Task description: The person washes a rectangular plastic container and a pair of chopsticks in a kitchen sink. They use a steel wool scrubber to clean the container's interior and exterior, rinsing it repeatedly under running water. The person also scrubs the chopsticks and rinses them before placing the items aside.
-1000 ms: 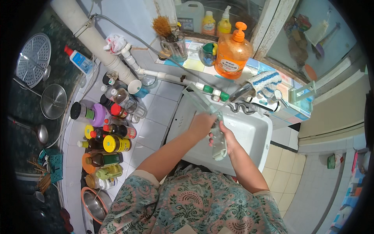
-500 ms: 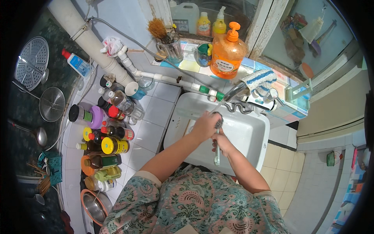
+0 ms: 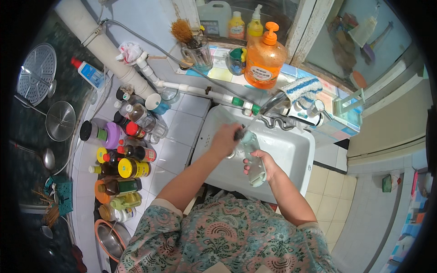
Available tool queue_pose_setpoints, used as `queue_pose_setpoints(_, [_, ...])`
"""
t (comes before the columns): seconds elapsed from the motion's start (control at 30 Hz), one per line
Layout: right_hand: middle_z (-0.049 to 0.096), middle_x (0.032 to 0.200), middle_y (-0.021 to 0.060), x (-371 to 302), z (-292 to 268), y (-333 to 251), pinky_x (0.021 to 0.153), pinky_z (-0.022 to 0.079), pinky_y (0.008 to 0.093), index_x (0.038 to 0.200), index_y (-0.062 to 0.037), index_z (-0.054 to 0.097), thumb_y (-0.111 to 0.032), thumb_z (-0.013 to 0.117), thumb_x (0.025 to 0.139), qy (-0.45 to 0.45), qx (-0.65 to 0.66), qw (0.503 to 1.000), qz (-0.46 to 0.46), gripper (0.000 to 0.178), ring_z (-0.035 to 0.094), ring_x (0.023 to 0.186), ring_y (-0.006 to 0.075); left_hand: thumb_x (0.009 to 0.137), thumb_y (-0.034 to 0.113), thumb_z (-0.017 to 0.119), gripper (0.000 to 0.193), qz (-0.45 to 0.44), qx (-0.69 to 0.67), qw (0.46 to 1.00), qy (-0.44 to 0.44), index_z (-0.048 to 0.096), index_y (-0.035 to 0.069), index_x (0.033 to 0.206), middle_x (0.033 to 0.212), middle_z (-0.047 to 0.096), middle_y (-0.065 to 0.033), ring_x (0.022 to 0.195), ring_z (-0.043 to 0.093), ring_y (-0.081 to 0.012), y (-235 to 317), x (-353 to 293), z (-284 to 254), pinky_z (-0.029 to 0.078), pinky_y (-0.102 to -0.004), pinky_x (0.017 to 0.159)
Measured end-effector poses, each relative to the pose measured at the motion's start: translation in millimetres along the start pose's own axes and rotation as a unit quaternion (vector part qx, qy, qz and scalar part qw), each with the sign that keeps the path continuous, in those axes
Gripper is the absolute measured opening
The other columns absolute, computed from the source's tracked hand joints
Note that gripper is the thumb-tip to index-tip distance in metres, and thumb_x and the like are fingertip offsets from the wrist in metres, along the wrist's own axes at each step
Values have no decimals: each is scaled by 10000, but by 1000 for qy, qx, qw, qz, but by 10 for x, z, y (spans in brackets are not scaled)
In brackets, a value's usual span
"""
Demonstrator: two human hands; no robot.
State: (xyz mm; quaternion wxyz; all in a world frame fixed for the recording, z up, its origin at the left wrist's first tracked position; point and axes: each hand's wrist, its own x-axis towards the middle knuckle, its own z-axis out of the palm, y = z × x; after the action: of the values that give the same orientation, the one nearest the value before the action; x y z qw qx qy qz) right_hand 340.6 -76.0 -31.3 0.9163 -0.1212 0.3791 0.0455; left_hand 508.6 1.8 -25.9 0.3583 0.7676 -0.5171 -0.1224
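White sink (image 3: 291, 168) lies in front of me. Over it, my right hand (image 3: 266, 166) grips a long pale green plastic piece (image 3: 253, 159) by its side, with the broad face turned up. My left hand (image 3: 224, 142) is closed round a dark scrubbing pad (image 3: 239, 133), which looks like steel wool. The pad is at the upper end of the plastic piece; whether they touch I cannot tell. Water runs from the metal faucet (image 3: 273, 101) toward that end. The left hand is slightly blurred.
On the left tiled counter (image 3: 175, 152) stand several bottles and jars, with a metal bowl (image 3: 109, 240) nearer me. An orange pump bottle (image 3: 264, 63) and a glass mug holding a brush (image 3: 199, 58) stand on the sill. A striped cloth (image 3: 300, 91) drapes over the faucet.
My left hand has moved left with the scrubbing pad, away from my right hand. The pale green piece has turned from edge-on to show its broad face.
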Motion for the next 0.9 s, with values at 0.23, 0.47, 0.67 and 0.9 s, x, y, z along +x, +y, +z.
queue_pose_setpoints(0.23, [500, 807, 121, -60, -42, 2, 654, 464, 412, 1031, -58, 442, -198, 498, 743, -78, 10, 997, 22, 325, 480, 632, 249, 727, 100, 574, 158, 181, 143, 972, -51, 559, 136, 881, 884, 588, -38, 899, 532, -260, -4, -79, 108, 454, -397, 697])
queue_pose_setpoints(0.47, [520, 794, 118, -48, -101, 25, 645, 475, 414, 1017, -68, 475, -274, 495, 829, -120, 6, 993, 1, 280, 498, 627, 249, 680, 151, 634, 307, -110, -102, 980, -131, 572, 78, 972, 843, 637, -116, 791, 618, -302, 112, -147, 210, 481, -367, 700])
queue_pose_setpoints(0.67, [497, 846, 120, -13, -125, 0, 626, 491, 400, 1117, -124, 469, -562, 458, 860, -211, 27, 977, -16, 508, 491, 679, 245, 691, 158, 634, 278, -122, -153, 976, -100, 582, 70, 950, 811, 635, -130, 763, 619, -310, 237, -54, -30, 479, -372, 676])
queue_pose_setpoints(0.9, [521, 852, 118, 25, -165, 60, 621, 470, 379, 1099, -92, 484, -624, 404, 856, -214, 15, 977, 12, 590, 505, 679, 239, 689, 133, 624, 268, -75, -60, 983, -159, 590, 104, 954, 816, 631, -124, 783, 602, -326, 314, -157, -48, 466, -416, 694])
